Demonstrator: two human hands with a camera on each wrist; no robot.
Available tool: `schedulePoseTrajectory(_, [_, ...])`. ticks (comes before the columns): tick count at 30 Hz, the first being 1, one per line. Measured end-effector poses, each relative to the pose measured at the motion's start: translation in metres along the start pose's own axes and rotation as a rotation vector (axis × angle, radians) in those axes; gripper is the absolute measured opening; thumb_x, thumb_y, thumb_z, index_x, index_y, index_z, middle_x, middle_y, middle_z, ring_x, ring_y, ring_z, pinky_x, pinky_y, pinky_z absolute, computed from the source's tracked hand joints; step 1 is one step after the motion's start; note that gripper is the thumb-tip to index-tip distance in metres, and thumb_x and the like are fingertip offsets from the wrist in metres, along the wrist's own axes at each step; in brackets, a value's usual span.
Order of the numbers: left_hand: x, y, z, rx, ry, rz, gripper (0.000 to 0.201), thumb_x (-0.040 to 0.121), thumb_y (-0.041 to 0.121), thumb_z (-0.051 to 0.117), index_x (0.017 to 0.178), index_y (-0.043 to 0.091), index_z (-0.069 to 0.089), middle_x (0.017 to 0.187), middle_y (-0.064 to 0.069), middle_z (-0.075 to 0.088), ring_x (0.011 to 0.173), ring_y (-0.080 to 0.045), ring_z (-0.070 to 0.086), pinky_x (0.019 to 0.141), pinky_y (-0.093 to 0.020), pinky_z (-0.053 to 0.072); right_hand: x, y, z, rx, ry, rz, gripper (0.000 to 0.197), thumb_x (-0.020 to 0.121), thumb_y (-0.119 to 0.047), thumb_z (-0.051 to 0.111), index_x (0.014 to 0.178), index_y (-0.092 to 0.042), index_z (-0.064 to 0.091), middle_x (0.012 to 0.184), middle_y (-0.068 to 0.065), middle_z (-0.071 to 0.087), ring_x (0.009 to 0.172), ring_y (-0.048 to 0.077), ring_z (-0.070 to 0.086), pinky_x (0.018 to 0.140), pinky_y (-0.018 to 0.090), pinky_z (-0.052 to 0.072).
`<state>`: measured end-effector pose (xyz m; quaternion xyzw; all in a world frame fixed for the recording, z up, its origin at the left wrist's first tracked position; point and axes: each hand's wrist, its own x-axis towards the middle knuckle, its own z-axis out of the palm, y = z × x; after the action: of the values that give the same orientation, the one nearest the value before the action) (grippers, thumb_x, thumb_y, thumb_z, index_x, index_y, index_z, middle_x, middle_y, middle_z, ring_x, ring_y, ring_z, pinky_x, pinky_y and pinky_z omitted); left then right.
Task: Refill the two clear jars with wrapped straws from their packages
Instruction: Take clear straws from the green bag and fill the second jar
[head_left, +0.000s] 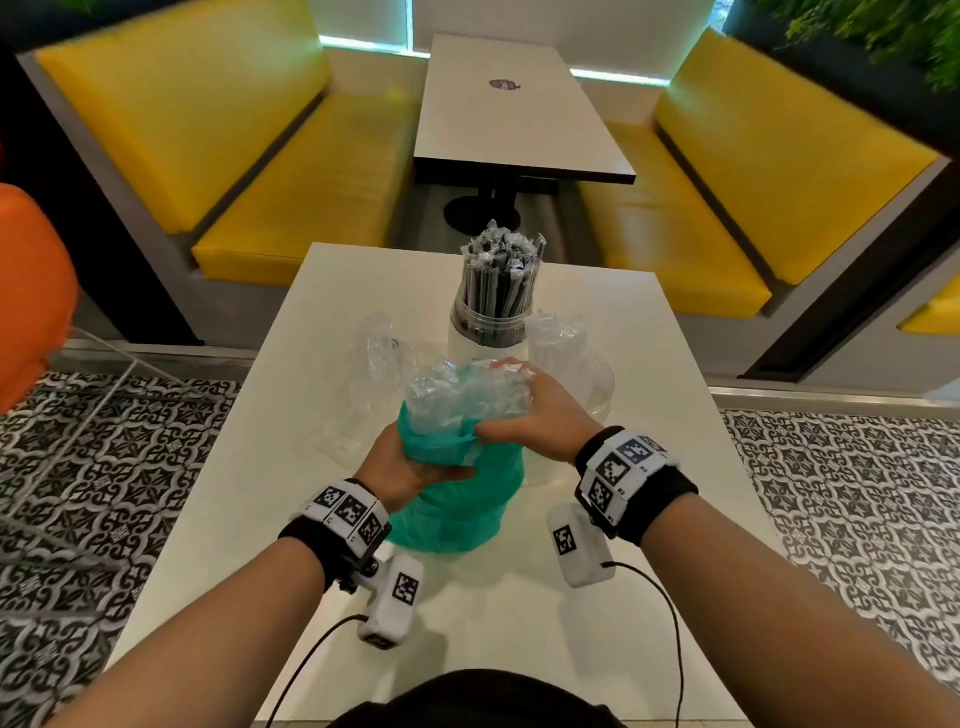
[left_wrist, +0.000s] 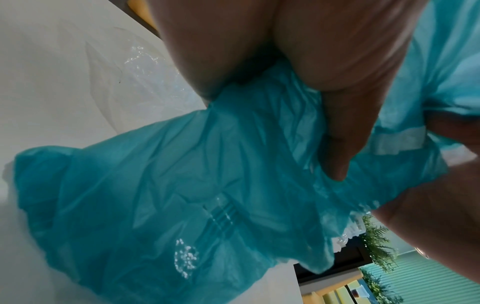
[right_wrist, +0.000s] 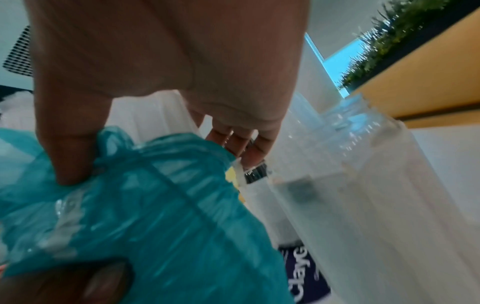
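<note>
A teal plastic bag (head_left: 457, 499) stands mid-table with crumpled clear plastic (head_left: 457, 395) bulging from its mouth. My left hand (head_left: 431, 465) grips the bag's gathered left side; its fingers (left_wrist: 337, 144) are curled into the teal film (left_wrist: 155, 185). My right hand (head_left: 519, 410) pinches the bag's rim, thumb (right_wrist: 70, 164) on the teal film (right_wrist: 142, 216), fingers over the clear plastic. Behind stands a clear jar (head_left: 488, 325) full of dark wrapped straws (head_left: 498, 270). To its right, a second clear jar (head_left: 597, 384) holds pale wrapped straws (head_left: 558, 348), close beside my right hand (right_wrist: 363, 205).
An empty-looking clear plastic package (head_left: 374, 374) lies on the white table (head_left: 649, 467) left of the bag. Yellow booth benches (head_left: 291, 218) and another table (head_left: 514, 119) lie beyond. An orange seat (head_left: 26, 291) is at the left. Patterned floor tiles flank the table.
</note>
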<state>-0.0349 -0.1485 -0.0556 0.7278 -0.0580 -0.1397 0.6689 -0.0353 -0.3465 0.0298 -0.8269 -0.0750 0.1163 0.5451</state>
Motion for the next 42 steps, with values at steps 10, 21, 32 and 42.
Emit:
schedulePoseTrajectory(10, [0.004, 0.004, 0.003, -0.002, 0.051, -0.015, 0.069, 0.053, 0.006, 0.097, 0.115, 0.007, 0.067, 0.097, 0.004, 0.072, 0.084, -0.006, 0.069, 0.065, -0.013, 0.054, -0.004, 0.021, 0.008, 0.227, -0.026, 0.141, 0.048, 0.072, 0.007, 0.079, 0.105, -0.025, 0.065, 0.102, -0.005, 0.072, 0.092, 0.003, 0.069, 0.078, 0.017, 0.055])
schedulePoseTrajectory(21, [0.012, 0.006, -0.002, -0.063, 0.115, -0.064, 0.068, 0.034, 0.03, 0.092, 0.098, 0.016, 0.075, 0.096, -0.002, 0.08, 0.094, -0.026, 0.075, 0.091, -0.048, 0.058, 0.015, -0.027, -0.025, 0.323, 0.162, 0.046, 0.058, 0.054, -0.028, 0.088, 0.104, -0.006, 0.069, 0.1, 0.006, 0.073, 0.101, 0.021, 0.067, 0.093, 0.036, 0.052])
schedulePoseTrajectory(32, [0.024, 0.03, 0.001, -0.007, 0.06, -0.019, 0.071, 0.031, 0.036, 0.091, 0.098, 0.018, 0.072, 0.095, 0.001, 0.078, 0.089, -0.02, 0.074, 0.082, -0.038, 0.059, 0.006, -0.06, -0.049, 0.391, 0.431, -0.148, 0.016, 0.068, -0.009, 0.078, 0.08, -0.014, 0.069, 0.079, 0.0, 0.067, 0.082, 0.018, 0.065, 0.078, 0.035, 0.054])
schedulePoseTrajectory(42, [0.026, 0.02, -0.002, -0.024, 0.191, -0.01, 0.041, 0.068, -0.008, 0.085, 0.093, 0.019, 0.068, 0.088, 0.005, 0.073, 0.076, -0.009, 0.069, 0.072, -0.028, 0.053, -0.029, -0.112, -0.126, 0.555, 0.629, -0.219, 0.019, 0.066, -0.009, 0.074, 0.083, -0.012, 0.065, 0.08, 0.003, 0.06, 0.081, 0.024, 0.062, 0.079, 0.041, 0.057])
